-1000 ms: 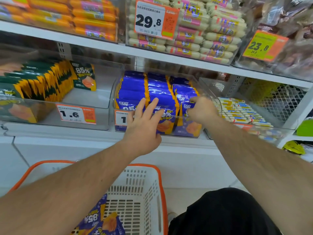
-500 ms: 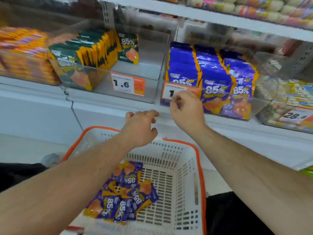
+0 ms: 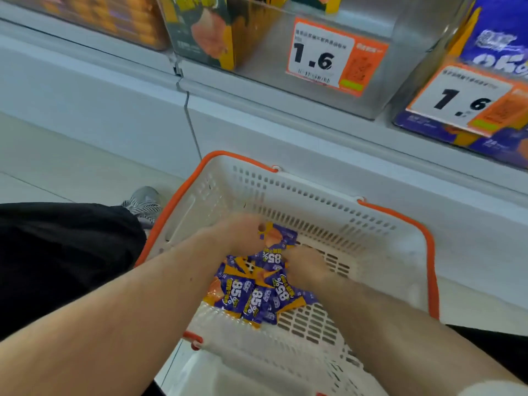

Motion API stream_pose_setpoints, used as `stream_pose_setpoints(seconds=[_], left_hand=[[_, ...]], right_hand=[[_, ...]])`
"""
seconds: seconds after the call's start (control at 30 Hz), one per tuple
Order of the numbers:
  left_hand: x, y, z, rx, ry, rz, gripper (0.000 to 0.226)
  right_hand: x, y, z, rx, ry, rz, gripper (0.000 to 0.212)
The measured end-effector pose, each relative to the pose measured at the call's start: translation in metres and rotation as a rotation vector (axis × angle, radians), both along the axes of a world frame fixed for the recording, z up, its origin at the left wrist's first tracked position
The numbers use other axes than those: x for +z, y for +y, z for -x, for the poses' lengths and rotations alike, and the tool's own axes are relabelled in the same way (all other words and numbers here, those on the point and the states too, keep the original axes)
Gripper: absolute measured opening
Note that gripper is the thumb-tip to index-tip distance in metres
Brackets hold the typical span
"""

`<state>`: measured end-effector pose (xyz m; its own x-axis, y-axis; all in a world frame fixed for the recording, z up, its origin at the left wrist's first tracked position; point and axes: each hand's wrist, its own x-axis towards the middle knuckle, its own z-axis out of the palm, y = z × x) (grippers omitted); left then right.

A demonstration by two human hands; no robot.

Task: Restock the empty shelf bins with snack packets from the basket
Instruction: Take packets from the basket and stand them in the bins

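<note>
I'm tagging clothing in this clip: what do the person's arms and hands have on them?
Nothing shows on them: both forearms are bare with no sleeves in view, and the left hand and right hand show no gloves, watch or rings, though both are motion-blurred.

- Basket: white perforated plastic, matt; orange plastic rim.
- Snack packets: glossy purple-and-orange film, crinkled.
- Shelf bin: clear smooth plastic, reflective.
- Price tag: printed paper, matt.
- Shelf: smooth painted white finish.
- Trousers: black matt cloth.

Both forearms reaching down, left hand, right hand, blurred, close together.
</note>
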<state>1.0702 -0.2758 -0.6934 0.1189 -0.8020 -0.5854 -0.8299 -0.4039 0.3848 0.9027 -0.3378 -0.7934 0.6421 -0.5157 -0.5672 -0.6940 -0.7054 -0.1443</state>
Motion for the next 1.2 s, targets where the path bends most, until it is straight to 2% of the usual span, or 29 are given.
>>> stream_pose_setpoints(seconds=[0.1,0.27,0.37,0.43,0.53,0.57,0.67,0.77,0.93,1.03,1.1,1.2], left_hand=[[-0.013,0.003,-0.008,0.016,-0.002,-0.046,0.033],[-0.022,0.005,-0.015,0.029,0.023,-0.11,0.036],[-0.026,0.004,-0.016,0.036,0.034,-0.107,0.035],[-0.026,0.004,-0.016,0.046,0.039,-0.114,0.04],[-0.026,0.004,-0.015,0.056,0.042,-0.124,0.042],[-0.026,0.004,-0.014,0.055,0.044,-0.129,0.043],[-0.019,0.002,-0.007,0.04,0.071,-0.13,0.044],[-0.007,-0.002,0.002,0.014,0.098,-0.083,0.04],[0.001,-0.004,0.02,0.041,0.184,0.014,0.058],[0.005,0.001,0.039,0.118,0.358,0.064,0.074],[0.01,0.0,0.053,0.151,0.455,0.133,0.068],[0.032,-0.005,0.079,0.183,0.622,0.28,0.039]], right_hand=[[-0.041,0.015,0.011,0.14,0.081,0.037,0.044],[-0.079,0.035,0.019,0.205,0.217,0.105,0.092],[-0.085,0.037,0.018,0.177,0.232,0.141,0.097],[-0.086,0.037,0.018,0.17,0.226,0.185,0.095],[-0.08,0.03,0.021,0.087,0.209,0.198,0.079],[-0.075,0.025,0.02,0.06,0.237,0.152,0.071],[-0.054,0.005,0.022,-0.056,0.305,-0.114,0.031],[-0.024,-0.012,0.028,-0.149,0.257,-0.248,0.014],[0.066,-0.041,0.038,-0.511,-0.114,-0.365,0.021],[0.118,-0.053,0.055,-0.653,-0.413,-0.336,0.015],[0.152,-0.055,0.067,-0.738,-0.533,-0.37,0.017],[0.192,-0.053,0.085,-0.846,-0.678,-0.473,0.019]])
